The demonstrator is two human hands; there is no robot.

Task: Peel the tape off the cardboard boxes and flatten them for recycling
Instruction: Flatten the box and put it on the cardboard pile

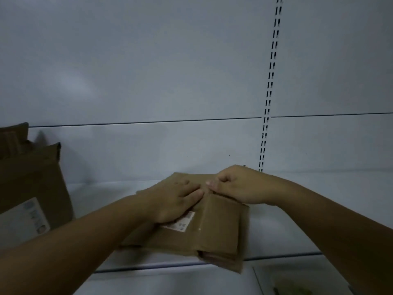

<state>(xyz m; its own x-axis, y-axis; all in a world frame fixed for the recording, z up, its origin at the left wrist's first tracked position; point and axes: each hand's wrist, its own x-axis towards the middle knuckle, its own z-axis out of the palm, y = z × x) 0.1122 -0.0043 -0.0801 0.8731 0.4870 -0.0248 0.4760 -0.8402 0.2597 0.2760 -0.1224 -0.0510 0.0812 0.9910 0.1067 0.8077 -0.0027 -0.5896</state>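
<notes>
A flattened brown cardboard box (214,228) lies on a grey shelf (297,231), with a white shipping label (185,223) on its top face. My left hand (174,201) lies flat on the box, fingers straight, partly covering the label. My right hand (238,184) is at the box's far edge, its fingers curled and pinching something at the middle seam; what it pinches is too small and dim to tell. A folded flap sticks out at the box's near right corner, past the shelf's front edge.
A second, larger cardboard box (32,177) stands at the left with open flaps and a white label. The grey back panel (170,81) rises behind, with a slotted upright (270,86) to the right. A lower shelf shows at the bottom right.
</notes>
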